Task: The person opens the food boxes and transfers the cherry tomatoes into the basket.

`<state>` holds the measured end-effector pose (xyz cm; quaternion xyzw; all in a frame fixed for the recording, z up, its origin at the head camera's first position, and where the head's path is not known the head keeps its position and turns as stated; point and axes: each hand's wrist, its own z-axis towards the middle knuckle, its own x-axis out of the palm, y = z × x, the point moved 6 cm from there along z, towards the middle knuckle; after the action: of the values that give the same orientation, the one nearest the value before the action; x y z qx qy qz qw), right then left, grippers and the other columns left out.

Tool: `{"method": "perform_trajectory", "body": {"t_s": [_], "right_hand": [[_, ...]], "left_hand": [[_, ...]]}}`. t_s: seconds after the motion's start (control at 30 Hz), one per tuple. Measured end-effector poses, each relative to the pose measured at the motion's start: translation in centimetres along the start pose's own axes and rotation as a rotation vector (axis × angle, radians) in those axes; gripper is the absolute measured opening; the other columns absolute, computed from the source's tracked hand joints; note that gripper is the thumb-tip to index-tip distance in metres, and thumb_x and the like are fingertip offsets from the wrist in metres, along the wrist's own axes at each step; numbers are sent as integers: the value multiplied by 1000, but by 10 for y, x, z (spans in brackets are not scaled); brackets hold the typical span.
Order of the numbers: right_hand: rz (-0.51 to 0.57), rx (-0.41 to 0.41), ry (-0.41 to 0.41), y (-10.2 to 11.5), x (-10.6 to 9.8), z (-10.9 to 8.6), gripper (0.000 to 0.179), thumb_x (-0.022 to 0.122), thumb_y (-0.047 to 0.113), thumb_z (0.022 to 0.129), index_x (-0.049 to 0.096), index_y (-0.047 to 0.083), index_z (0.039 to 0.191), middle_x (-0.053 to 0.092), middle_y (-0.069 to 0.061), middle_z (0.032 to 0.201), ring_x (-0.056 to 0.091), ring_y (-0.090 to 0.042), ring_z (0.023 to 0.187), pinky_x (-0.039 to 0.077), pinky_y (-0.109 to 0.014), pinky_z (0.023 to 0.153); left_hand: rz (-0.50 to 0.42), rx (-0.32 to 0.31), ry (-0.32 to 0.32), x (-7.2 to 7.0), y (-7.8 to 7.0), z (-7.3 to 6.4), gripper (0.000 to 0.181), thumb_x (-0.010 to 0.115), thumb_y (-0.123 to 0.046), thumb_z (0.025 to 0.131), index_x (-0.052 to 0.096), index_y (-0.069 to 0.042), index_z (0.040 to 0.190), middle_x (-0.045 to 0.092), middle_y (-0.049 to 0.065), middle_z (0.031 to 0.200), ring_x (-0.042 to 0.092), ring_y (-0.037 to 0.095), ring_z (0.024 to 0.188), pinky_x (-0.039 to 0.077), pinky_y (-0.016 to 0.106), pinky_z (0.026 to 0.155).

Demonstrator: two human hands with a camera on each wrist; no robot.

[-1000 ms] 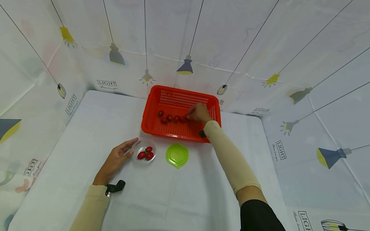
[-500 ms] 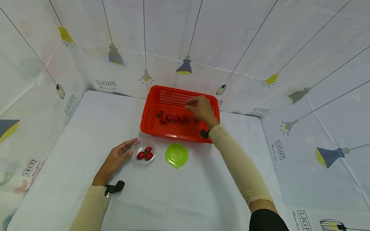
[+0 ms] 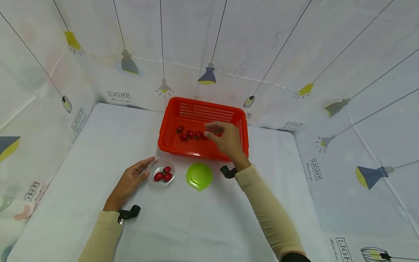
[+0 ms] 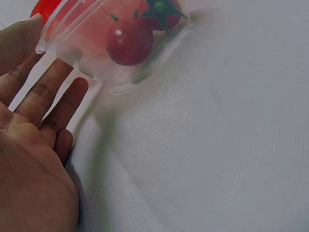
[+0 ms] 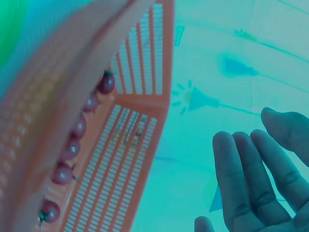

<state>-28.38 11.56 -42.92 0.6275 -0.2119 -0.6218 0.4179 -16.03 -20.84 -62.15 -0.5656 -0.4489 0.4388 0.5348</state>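
My left hand [image 3: 129,182] rests against the left side of a clear plastic cup [image 3: 164,162], its fingers loosely extended. In the left wrist view, my fingers [image 4: 46,92] lie along the cup's wall. Small red cherry tomatoes [image 3: 167,177] with green stems sit inside it. A red slotted basket [image 3: 183,150] stands behind, with several cherry tomatoes [image 3: 190,134] in a loose row on its floor. Over the basket's right part hovers my right hand [image 3: 228,141], thumb and fingers apart; the right wrist view shows nothing between the fingers [image 5: 229,174]. The hand partly hides tomatoes.
A green plastic lid [image 3: 199,177] lies on the white tabletop [image 3: 183,222], right of the cup and in front of the basket. Behind the table hangs a white backdrop [image 3: 183,43] printed with lamps, reaching round both sides.
My right hand first reaches down among the tomatoes, then lifts off them, and now sits nearer the basket's front with fingers apart. The left hand and cup hold their place.
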Motion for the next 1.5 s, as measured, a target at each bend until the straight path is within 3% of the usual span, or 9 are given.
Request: {"method": "perform_trajectory", "body": {"t_s": [0.43, 0.63, 0.83, 1.07, 1.27, 1.37, 1.5], "right_hand": [[115, -90, 5, 12, 43, -50, 25, 83, 25, 95, 80, 23, 119, 80, 5, 116, 72, -14, 104, 63, -48, 93], [196, -58, 48, 18, 65, -67, 29, 83, 26, 95, 79, 19, 123, 79, 5, 118, 72, -13, 106, 62, -39, 94], [260, -73, 90, 20, 87, -75, 29, 83, 20, 94, 79, 17, 123, 80, -7, 117, 73, -16, 105, 62, -48, 95], [225, -55, 109, 18, 109, -81, 28, 83, 17, 94, 80, 25, 121, 81, 5, 113, 74, -10, 102, 59, -48, 97], [238, -55, 174, 15, 129, -83, 31, 81, 16, 96, 78, 19, 126, 80, -4, 121, 77, -19, 108, 61, -53, 98], [214, -67, 214, 14, 139, -83, 31, 79, 16, 97, 76, 17, 128, 80, -6, 123, 77, -22, 109, 62, -50, 98], [180, -58, 255, 11, 151, -80, 31, 76, 12, 99, 76, 16, 129, 79, -8, 126, 77, -24, 112, 63, -36, 95]], "left_hand": [[20, -16, -6, 2, -1, -1, 51, 59, -14, 110, 49, -18, 160, 47, 3, 168, 34, 15, 158, 34, 5, 116], [19, -6, -6, 0, -4, -2, 52, 58, -12, 110, 48, -16, 160, 46, 5, 168, 35, 14, 157, 34, 6, 116], [21, -17, -14, 1, -5, -1, 51, 60, -14, 110, 49, -19, 160, 47, 4, 168, 35, 11, 157, 33, 6, 117], [13, -23, -18, 2, -4, -1, 51, 60, -14, 109, 49, -18, 159, 46, 4, 168, 36, 9, 156, 33, 6, 117], [-9, -19, -11, 2, -3, -1, 52, 59, -12, 109, 49, -18, 160, 49, 5, 166, 37, 9, 155, 33, 7, 117], [-20, -12, -6, 2, -3, -1, 52, 59, -10, 109, 48, -18, 160, 49, 6, 166, 37, 9, 155, 34, 8, 117], [-13, -5, -4, 3, -5, -1, 52, 58, -10, 109, 48, -19, 160, 48, 7, 166, 37, 10, 155, 34, 8, 117]]}}
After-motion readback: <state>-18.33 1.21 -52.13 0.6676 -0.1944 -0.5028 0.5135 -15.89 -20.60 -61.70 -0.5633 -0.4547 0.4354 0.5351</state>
